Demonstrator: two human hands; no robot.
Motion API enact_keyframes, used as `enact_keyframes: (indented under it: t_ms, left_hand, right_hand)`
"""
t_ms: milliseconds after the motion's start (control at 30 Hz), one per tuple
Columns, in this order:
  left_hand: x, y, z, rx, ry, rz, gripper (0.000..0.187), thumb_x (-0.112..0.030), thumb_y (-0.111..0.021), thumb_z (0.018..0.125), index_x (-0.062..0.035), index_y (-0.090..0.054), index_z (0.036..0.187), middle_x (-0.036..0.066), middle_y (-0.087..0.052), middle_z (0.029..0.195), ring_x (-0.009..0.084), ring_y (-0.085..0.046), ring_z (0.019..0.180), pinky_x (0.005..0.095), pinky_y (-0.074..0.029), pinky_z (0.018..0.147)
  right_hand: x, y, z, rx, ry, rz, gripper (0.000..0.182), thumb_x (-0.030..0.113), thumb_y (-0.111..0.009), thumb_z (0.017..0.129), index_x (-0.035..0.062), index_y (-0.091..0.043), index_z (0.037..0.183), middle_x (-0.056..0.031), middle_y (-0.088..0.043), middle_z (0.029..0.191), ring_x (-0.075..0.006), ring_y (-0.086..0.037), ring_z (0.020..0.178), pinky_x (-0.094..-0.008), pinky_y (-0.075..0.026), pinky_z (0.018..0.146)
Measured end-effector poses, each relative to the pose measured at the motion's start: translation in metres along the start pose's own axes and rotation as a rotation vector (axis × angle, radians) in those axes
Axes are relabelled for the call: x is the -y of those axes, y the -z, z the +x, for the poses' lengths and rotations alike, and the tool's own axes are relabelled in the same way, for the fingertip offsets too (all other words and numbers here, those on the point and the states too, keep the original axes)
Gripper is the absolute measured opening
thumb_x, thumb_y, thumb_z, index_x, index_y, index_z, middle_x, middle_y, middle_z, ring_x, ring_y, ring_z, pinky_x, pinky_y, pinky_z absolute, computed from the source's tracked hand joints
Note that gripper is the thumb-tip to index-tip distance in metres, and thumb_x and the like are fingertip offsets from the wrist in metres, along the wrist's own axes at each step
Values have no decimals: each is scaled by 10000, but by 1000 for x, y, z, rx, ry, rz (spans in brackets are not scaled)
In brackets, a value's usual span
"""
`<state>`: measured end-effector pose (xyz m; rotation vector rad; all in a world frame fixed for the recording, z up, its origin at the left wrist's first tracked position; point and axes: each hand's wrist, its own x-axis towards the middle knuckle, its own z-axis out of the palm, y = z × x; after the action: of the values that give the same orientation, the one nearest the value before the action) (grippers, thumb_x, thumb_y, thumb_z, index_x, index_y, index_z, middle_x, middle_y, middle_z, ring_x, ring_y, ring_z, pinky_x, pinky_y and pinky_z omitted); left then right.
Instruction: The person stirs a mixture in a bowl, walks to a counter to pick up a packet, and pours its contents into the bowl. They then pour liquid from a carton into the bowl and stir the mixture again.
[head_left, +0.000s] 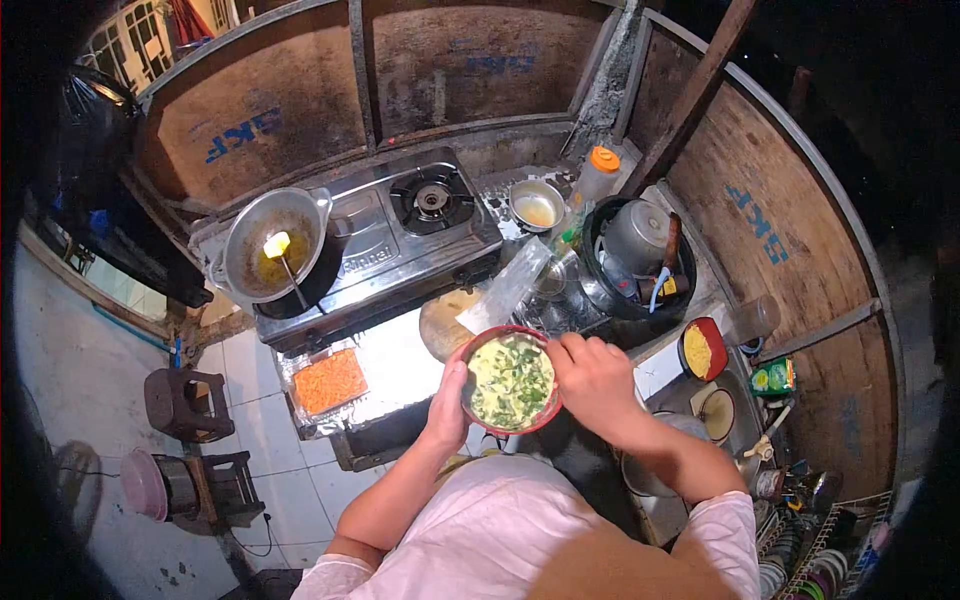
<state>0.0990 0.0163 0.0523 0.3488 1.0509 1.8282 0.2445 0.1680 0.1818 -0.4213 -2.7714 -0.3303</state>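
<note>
In front of my body is a red-rimmed bowl (536, 423) holding a pale yellow egg-like mixture (508, 375) with chopped green leaves. My left hand (450, 405) wraps round its left side, thumb near the rim. At the opposite rim my right hand (592, 378) is closed, its curled fingers partly hiding what they grip. Beyond the bowl lies a round wooden board (440, 320) with a clear plastic bag (508, 290) on its right. A tray of shredded orange food, like grated carrot (330, 382), sits to the left on the metal counter.
A wok (240, 225) with oil and a ladle (290, 275) stands on the stove's left burner; the right burner (432, 200) is bare. Nearby are a small pot (537, 205), a black tub (597, 290) with cookware, and a red bowl of yellow food (697, 350). Stools (190, 405) stand at left.
</note>
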Motion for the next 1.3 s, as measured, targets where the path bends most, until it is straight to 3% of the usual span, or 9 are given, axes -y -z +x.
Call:
enact_keyframes:
  t_ms: [133,367,567,767,867,933,1100,1200,1300]
  left_hand:
    - [-20,-1,-1,-23,16,6,599,-447,-391,1074,-69,-348,1537,137,-452,1491,246,-503,1336,396,-446,1110]
    - [-26,45,-14,-5,22,2,522,-425,-351,1096,-128,-369,1526,86,-474,1456,197,-542,1270,356,-531,990]
    - [-47,70,-34,-15,28,-47,534,-417,-345,1101,-100,-351,1530,108,-484,1449,204,-540,1279,350,-526,1001]
    - [-66,82,-51,31,3,-13,539,-421,-341,1102,-93,-345,1530,120,-484,1447,204,-541,1274,338,-527,999]
    - [-70,86,-57,47,-1,38,546,-430,-338,1101,-91,-344,1528,121,-486,1437,202,-550,1254,334,-532,988]
    - [-75,89,-61,48,-8,55,552,-438,-338,1100,-88,-344,1526,120,-486,1432,202,-555,1243,333,-535,982]
    - [-79,98,-67,3,17,92,586,-481,-378,1078,-130,-304,1542,123,-483,1424,219,-595,1212,343,-617,822]
    - [-69,108,-62,-20,-15,133,557,-465,-358,1094,-121,-333,1532,115,-484,1422,199,-555,1230,342,-539,960]
    - [-78,106,-64,-24,30,38,560,-462,-349,1098,-112,-322,1535,117,-480,1431,200,-563,1219,342,-525,982]
  right_hand:
    - [17,-7,2,358,-195,280,161,158,-663,850,60,-685,975,-115,-663,937,-313,-694,791,-461,-562,671]
    - [68,0,-6,137,-217,541,159,69,-650,871,111,-684,1020,-76,-675,987,-327,-691,819,-455,-563,703]
    - [94,31,-25,144,-21,323,298,89,-634,783,109,-686,1076,-39,-679,1048,-250,-672,871,-393,-547,763]
    - [114,46,7,-65,2,113,213,122,-623,787,98,-678,992,-27,-653,952,-209,-619,764,-349,-502,676]
    - [126,34,27,-17,76,59,303,121,-665,749,96,-692,1050,-35,-665,976,-218,-636,795,-364,-500,672]
    - [136,30,36,-55,113,7,215,161,-664,769,85,-685,969,-33,-646,923,-204,-627,782,-349,-483,650]
    - [152,40,33,417,-58,-50,170,166,-678,747,73,-701,888,-106,-657,844,-265,-677,730,-400,-541,632]
    - [158,50,38,517,-144,107,176,152,-674,748,58,-713,891,-135,-657,818,-323,-700,736,-447,-568,649]
    - [167,51,41,372,-212,166,163,124,-661,767,41,-704,901,-138,-656,848,-344,-703,773,-454,-569,676]
